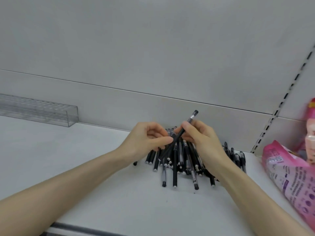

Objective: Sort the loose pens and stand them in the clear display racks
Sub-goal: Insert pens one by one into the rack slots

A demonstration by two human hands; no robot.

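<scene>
I read this as the picking-out step: one black pen [179, 136] is lifted clear of the pile of loose pens [179, 165] and held slanted above it, cap end up toward the back wall. My left hand [146, 138] has its fingers curled, thumb and fingertips pinching the lower part of the barrel; my right hand [201, 138] is closed round the upper part, just below the cap. Both are clamped on the same pen, neither one free. The pile lies on the white shelf [85, 159] against the back wall, directly under the hands. The clear display rack [39, 110] sits well off to the left and looks to hold no pens, so the next move calls for one hand to let go and the other to carry the pen leftward, turn it upright and lower it into a slot.
</scene>
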